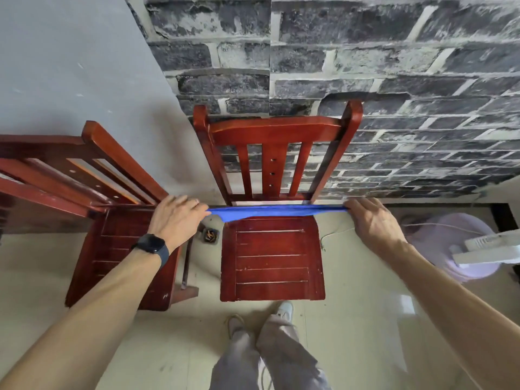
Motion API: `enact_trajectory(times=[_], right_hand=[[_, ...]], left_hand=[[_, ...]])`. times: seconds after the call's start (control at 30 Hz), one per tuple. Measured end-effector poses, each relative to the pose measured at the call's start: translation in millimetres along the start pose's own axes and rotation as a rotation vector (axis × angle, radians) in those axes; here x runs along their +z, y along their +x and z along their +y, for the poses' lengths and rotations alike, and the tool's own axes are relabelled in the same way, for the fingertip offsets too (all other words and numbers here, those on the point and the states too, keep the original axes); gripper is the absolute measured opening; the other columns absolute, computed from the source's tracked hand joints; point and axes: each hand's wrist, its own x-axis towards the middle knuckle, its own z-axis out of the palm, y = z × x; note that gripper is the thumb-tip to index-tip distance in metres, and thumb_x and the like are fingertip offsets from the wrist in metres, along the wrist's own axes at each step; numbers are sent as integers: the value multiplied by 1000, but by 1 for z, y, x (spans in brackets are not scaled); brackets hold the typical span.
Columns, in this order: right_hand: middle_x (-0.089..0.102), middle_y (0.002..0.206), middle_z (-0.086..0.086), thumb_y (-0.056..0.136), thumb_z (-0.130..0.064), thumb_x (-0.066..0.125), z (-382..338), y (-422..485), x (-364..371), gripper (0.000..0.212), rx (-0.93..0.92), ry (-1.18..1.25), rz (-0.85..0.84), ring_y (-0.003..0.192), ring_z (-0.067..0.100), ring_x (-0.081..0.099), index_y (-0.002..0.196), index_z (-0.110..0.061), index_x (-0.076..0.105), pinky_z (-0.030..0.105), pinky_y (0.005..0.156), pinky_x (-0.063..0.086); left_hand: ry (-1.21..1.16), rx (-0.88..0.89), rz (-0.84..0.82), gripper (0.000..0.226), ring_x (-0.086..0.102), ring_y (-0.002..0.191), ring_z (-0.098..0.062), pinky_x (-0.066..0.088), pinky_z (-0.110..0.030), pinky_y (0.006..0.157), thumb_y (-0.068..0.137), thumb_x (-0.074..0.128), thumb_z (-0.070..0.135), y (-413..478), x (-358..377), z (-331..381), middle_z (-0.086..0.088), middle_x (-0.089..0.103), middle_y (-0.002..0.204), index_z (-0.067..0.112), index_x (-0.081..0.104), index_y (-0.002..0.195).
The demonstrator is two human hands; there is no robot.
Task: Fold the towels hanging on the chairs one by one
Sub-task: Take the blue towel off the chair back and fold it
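Note:
A blue towel point(277, 211) is stretched out flat and edge-on above the back of the seat of a red wooden chair point(271, 260). My left hand point(176, 218) pinches its left end, a black watch on that wrist. My right hand point(371, 220) pinches its right end. The towel hangs in the air between the two hands, sagging a little near the left end. No towel hangs on the chair's backrest point(277, 130).
A second red wooden chair point(118, 249) stands to the left, turned sideways. A brick-pattern wall runs behind both chairs. A pale purple fan base point(461, 249) with a white cable sits on the floor at right. My legs and shoes stand before the chair.

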Motion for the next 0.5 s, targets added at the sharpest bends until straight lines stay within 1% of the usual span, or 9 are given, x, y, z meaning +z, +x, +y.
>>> enact_trajectory(times=[0.07,0.13,0.23,0.3,0.37,0.43,0.5], right_hand=[[70,91,14,83,3,73,-2,-19,24,21,8,2,-30,83,39,63,102,-6,70,42,63,57],[69,87,13,83,3,72,-3,-44,53,17,29,13,-77,78,40,61,99,-4,71,39,55,52],[67,83,13,82,1,75,-4,-87,105,11,79,42,-180,76,39,61,91,-4,71,39,52,52],[67,84,12,85,-5,74,-6,-117,137,7,150,57,-306,82,38,61,90,-5,70,42,54,54],[67,88,12,89,-11,71,-9,-145,163,7,219,63,-452,90,39,61,94,-6,70,46,60,56],[67,95,11,93,-13,65,-13,-169,184,10,267,79,-573,98,38,59,101,-9,69,46,70,56],[66,104,8,98,-17,59,-19,-184,198,15,299,87,-665,106,32,57,109,-14,69,40,79,53]], left_hand=[[-18,5,-73,14,63,70,-31,44,-37,62,88,63,23,-19,25,11,-6,70,78,15,74,84],[-54,-43,-181,11,62,69,-30,43,-37,61,88,69,24,-40,51,28,-4,69,77,17,74,82],[-133,-146,-362,9,63,69,-28,44,-35,60,77,81,27,-77,98,58,0,67,74,21,75,77],[-164,-183,-473,11,64,66,-27,46,-34,58,70,85,26,-104,132,77,2,66,72,23,75,73],[-183,-198,-586,12,64,67,-27,49,-34,58,68,85,22,-131,160,95,3,67,74,25,75,74],[-209,-205,-667,8,65,70,-27,49,-33,57,71,83,24,-151,180,110,3,67,76,24,75,74],[-236,-205,-711,6,65,76,-28,46,-32,58,80,77,29,-162,190,120,1,68,79,23,74,78]])
